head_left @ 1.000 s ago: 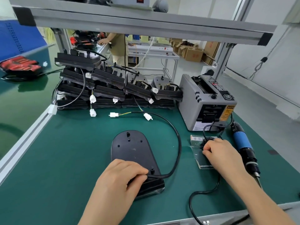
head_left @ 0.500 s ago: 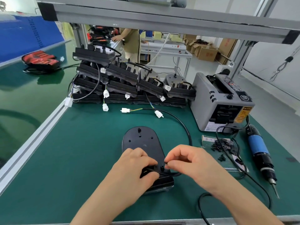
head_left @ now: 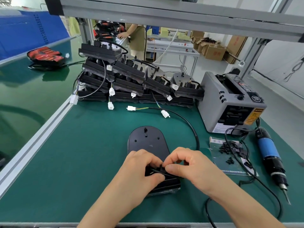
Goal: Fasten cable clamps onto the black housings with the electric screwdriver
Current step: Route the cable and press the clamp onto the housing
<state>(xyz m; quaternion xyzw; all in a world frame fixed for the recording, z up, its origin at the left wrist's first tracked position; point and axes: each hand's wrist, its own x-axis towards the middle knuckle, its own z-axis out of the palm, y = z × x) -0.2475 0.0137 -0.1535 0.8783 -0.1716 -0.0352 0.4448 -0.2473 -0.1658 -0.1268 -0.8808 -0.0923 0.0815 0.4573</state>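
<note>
Clamp-seating step, I judge: the left hand (head_left: 141, 168) grips the black housing (head_left: 148, 145), and the right hand (head_left: 190, 165) pinches its cable (head_left: 196, 137) against it. The next move calls for the electric screwdriver (head_left: 269, 155), which lies untouched on the surface (head_left: 82, 153).

Green-matted counter (head_left: 79, 145) under grey aluminium frame (head_left: 164, 12), blue panel (head_left: 24, 32) far left, white workbench (head_left: 172, 46) and cardboard boxes (head_left: 215, 53) behind, pale floor (head_left: 279, 99) right, light probably overhead.

Green bench (head_left: 82, 153): housing (head_left: 148, 142), housing stack (head_left: 128, 83), grey dispenser (head_left: 230, 104), electric screwdriver (head_left: 268, 150).
</note>
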